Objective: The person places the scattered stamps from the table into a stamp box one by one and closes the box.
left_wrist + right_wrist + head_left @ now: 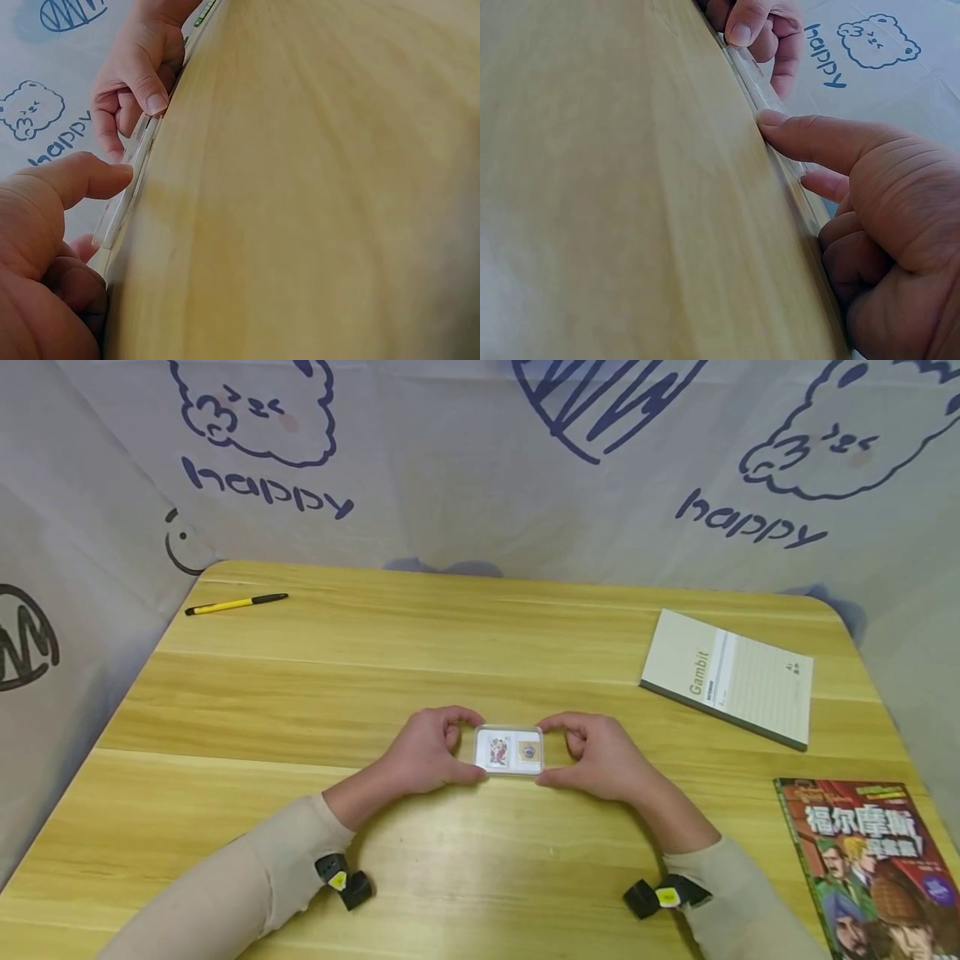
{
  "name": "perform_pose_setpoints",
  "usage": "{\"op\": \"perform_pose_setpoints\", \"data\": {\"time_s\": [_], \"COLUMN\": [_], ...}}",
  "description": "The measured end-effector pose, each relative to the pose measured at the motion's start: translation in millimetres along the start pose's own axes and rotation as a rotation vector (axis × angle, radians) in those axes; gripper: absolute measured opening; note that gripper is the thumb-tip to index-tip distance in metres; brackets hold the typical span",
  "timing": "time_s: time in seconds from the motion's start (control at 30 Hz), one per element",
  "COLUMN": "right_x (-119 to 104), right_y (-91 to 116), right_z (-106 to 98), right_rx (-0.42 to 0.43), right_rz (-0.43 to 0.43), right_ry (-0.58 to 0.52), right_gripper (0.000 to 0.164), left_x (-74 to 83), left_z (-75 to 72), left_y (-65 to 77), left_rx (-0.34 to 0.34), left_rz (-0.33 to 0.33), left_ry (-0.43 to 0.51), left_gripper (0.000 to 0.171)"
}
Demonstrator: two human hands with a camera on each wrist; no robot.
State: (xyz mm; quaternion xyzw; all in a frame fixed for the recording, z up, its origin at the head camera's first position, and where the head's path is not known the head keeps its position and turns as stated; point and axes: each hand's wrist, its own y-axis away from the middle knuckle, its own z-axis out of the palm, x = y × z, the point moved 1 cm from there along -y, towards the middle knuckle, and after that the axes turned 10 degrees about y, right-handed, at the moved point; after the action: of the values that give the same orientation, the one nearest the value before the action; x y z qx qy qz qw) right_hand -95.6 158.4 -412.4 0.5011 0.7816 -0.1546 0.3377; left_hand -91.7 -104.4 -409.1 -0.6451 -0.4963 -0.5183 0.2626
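A small clear plastic case [508, 763] lies flat at the middle of the table, with two stamp-like pictures on white inside. Its left end is pinched between thumb and forefinger of my left hand [427, 753]. At the opposite end my right hand [606, 760] pinches it the same way. In the left wrist view the case [126, 196] appears edge-on, low over the tabletop; whether it touches the wood I cannot tell. The right wrist view shows the thumb of my right hand [900, 202] on the near edge of the case [756, 86].
A yellow and black pen [236, 604] lies at the table's [420, 635] back left. To the right are a beige notebook [757, 689] marked Gambit and a colourful comic-style book [873, 868]. White cloth [450, 468] with blue drawings hangs behind the table.
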Motion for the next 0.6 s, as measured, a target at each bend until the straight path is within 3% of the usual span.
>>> {"op": "perform_pose_setpoints", "data": {"time_s": [0.6], "right_x": [1.1], "right_y": [0.6], "right_z": [0.5], "right_rx": [0.004], "right_rz": [-0.008], "right_ry": [-0.049], "right_gripper": [0.061], "left_x": [0.6], "left_z": [-0.3], "left_y": [0.1], "left_rx": [-0.016], "left_rz": [0.000], "left_ry": [-0.013], "left_gripper": [0.063]}}
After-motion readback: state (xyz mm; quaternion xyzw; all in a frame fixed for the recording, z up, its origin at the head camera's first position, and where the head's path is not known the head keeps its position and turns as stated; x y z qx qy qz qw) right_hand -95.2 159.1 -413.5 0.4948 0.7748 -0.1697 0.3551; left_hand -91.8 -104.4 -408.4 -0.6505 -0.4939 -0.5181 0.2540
